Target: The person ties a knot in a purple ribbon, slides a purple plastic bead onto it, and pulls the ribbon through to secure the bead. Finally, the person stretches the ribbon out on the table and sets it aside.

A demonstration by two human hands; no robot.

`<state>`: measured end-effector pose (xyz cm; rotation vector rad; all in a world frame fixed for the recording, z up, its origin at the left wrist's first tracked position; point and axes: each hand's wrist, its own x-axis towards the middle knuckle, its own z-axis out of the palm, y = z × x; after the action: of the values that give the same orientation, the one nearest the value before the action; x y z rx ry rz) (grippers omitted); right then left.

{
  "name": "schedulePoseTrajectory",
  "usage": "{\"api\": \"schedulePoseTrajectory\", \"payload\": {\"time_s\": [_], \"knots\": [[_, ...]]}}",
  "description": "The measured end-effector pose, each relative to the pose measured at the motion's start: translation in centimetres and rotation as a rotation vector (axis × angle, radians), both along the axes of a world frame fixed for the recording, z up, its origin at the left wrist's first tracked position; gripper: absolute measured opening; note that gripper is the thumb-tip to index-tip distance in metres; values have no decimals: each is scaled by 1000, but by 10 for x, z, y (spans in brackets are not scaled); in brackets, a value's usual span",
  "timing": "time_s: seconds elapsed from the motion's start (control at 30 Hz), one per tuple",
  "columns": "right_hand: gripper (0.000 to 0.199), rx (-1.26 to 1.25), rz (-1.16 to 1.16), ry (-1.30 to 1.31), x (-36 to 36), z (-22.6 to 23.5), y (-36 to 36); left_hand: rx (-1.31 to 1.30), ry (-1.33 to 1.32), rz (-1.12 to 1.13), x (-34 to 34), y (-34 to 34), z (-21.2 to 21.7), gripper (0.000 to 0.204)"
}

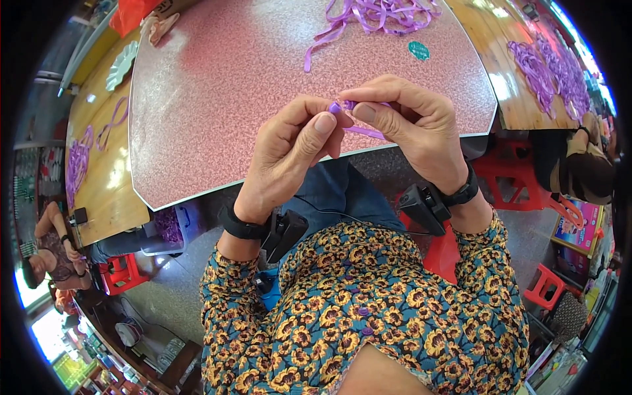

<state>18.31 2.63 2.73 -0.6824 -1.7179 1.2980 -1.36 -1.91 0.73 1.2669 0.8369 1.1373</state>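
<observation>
Over the near edge of the pink speckled table (pixel 217 118), my two hands meet at a purple ribbon (pixel 363 132). Thumb and finger of my left hand (pixel 289 148) pinch a small folded end of it. My right hand (pixel 418 125) pinches the ribbon just beside that, fingertips almost touching the left ones. A short length hangs below the right fingers. What lies between the right thumb and forefinger is partly hidden. Farther off on the table rests a loose heap of purple ribbons (pixel 382 16), one strand trailing toward me.
A round green sticker (pixel 419 51) is on the tabletop. Wooden tables flank it, with purple ribbons (pixel 553 72) on the right one and more ribbons (pixel 79 161) on the left, near a scalloped pale tray (pixel 122 66). Red stools (pixel 507 171) stand around. People sit at both sides.
</observation>
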Motion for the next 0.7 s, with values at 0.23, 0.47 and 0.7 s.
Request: {"api": "schedulePoseTrajectory", "payload": {"time_s": [0.23, 0.47, 0.7], "knots": [[21, -150, 24, 74, 0, 2, -4, 12, 42, 102, 4, -2, -3, 24], [20, -234, 25, 105, 0, 4, -4, 79, 122, 93, 3, 0, -7, 26], [16, -202, 67, 100, 0, -1, 0, 84, 120, 85, 4, -1, -5, 27]]}}
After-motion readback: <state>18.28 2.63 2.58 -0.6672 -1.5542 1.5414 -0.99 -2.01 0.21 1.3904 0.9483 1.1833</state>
